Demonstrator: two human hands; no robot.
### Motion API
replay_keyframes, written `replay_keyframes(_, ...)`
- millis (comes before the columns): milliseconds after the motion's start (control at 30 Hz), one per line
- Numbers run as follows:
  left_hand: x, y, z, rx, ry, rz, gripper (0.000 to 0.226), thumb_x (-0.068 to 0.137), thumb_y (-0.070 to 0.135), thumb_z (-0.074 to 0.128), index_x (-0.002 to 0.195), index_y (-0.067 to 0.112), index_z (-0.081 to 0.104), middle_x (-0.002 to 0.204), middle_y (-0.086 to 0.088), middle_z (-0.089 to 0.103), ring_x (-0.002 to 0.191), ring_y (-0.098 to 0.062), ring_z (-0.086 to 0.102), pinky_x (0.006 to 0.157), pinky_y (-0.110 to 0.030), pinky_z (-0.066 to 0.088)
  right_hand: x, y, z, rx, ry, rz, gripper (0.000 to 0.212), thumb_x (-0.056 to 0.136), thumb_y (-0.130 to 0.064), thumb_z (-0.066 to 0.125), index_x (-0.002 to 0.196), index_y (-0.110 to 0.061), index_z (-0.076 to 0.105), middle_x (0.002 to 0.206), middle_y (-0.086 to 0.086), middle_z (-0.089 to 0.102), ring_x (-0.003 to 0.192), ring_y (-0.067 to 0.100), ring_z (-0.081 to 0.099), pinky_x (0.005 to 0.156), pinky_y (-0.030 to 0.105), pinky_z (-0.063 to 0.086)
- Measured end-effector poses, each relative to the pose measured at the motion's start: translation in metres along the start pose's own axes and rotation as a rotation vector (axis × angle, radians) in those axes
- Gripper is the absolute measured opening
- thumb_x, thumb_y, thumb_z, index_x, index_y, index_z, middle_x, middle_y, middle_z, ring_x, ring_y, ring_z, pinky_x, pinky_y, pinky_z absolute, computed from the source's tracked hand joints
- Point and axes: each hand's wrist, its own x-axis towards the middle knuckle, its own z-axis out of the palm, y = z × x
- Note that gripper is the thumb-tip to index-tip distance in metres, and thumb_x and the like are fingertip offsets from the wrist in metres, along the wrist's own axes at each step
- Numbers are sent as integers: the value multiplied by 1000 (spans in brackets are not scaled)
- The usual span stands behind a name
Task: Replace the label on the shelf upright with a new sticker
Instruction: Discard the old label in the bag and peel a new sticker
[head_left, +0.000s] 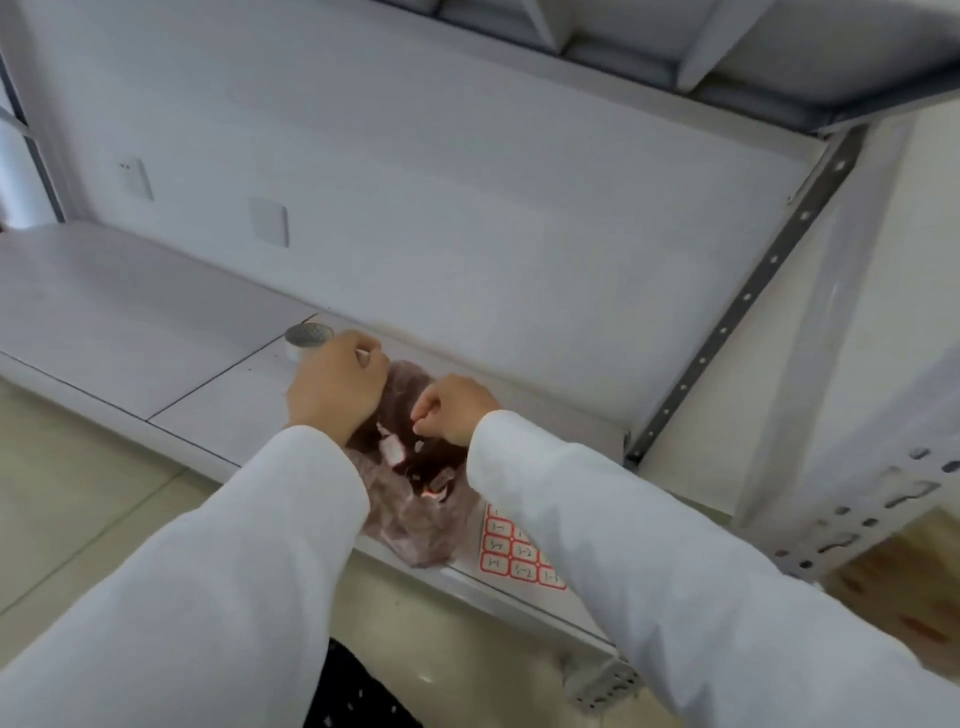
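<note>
A pinkish translucent plastic bag (410, 525) lies on the white shelf board (156, 332), with several white paper scraps inside it. My left hand (335, 387) is closed at the bag's far left rim and seems to hold it; something small and shiny shows at its fingers. My right hand (454, 408) hovers over the bag's opening with its fingertips pinched together, and I cannot make out anything between them. A sheet of red-bordered stickers (511, 553) lies just right of the bag, partly under my right sleeve. The perforated front upright (883, 499) stands at the right.
A small round white container with a grey top (306, 338) stands just left of my left hand. A grey rear upright (748, 296) with holes runs along the white back wall. Another shelf (727, 57) hangs overhead. Beige floor lies below the shelf edge.
</note>
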Motion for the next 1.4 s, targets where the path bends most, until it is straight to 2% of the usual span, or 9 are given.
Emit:
replay_keyframes(167, 0, -1, 0, 8, -6, 37, 27, 86, 28, 45, 108, 22, 60, 111, -4, 66, 106, -31, 58, 90, -37, 41, 9, -6, 11, -25, 24, 12, 14, 77, -15, 56, 73, -11, 69, 90, 4, 73, 80, 25, 66, 81, 43, 56)
replay_keyframes(333, -3, -3, -3, 55, -26, 56, 28, 87, 28, 44, 110, 23, 59, 114, -3, 65, 108, -31, 57, 90, -37, 41, 5, 6, 3, 2, 150, 79, 26, 84, -32, 54, 67, -15, 63, 84, 7, 70, 79, 26, 63, 72, 33, 50)
replay_keyframes(567, -5, 11, 13, 62, -82, 92, 29, 89, 25, 43, 112, 19, 59, 118, -7, 64, 109, -33, 57, 90, -37, 43, -28, 86, -20, 43, 180, 390, 34, 80, -18, 51, 50, -18, 36, 54, 0, 39, 57, 23, 39, 52, 27, 31)
replay_keyframes(667, -9, 29, 31, 53, -141, 150, 26, 88, 24, 43, 108, 19, 59, 116, -7, 65, 107, -33, 58, 92, -39, 46, -44, 117, -15, 53, 94, 513, 10, 84, -23, 56, 80, -13, 58, 83, 6, 58, 78, 27, 56, 68, 29, 40)
replay_keyframes(767, -13, 42, 49, 72, -204, 207, 26, 87, 24, 44, 108, 20, 59, 111, -4, 67, 104, -29, 60, 86, -34, 44, -54, 140, 4, 74, -3, 610, 46, 84, -27, 64, 123, -7, 51, 124, 10, 57, 111, 30, 56, 85, 34, 43)
replay_keyframes(1000, -13, 53, 76, 193, -283, 305, 28, 89, 25, 43, 113, 20, 58, 100, 2, 63, 100, -25, 59, 84, -32, 43, -53, 165, 58, 141, 31, 891, 88, 58, -55, 79, 126, -15, 42, 125, 7, 45, 112, 28, 52, 91, 39, 46)
replay_keyframes(1133, -7, 50, 83, 242, -318, 309, 26, 88, 25, 44, 107, 21, 61, 90, 5, 57, 96, -24, 58, 80, -30, 42, -49, 175, 76, 306, 172, 1001, 87, 52, -49, 84, 120, -15, 42, 122, 8, 47, 101, 26, 56, 85, 34, 50)
replay_keyframes(1267, -2, 46, 82, 256, -313, 273, 24, 88, 24, 45, 105, 21, 63, 90, 6, 57, 91, -21, 56, 85, -32, 44, -43, 178, 73, 352, 149, 997, 67, 60, -43, 83, 109, -15, 47, 107, 6, 48, 72, 18, 47, 57, 26, 41)
replay_keyframes(1400, -1, 44, 84, 265, -322, 273, 24, 88, 24, 46, 104, 21, 63, 88, 7, 57, 87, -19, 54, 82, -32, 43, -41, 181, 74, 450, 138, 957, 40, 69, -33, 79, 96, -14, 56, 99, 7, 64, 77, 25, 64, 69, 35, 55)
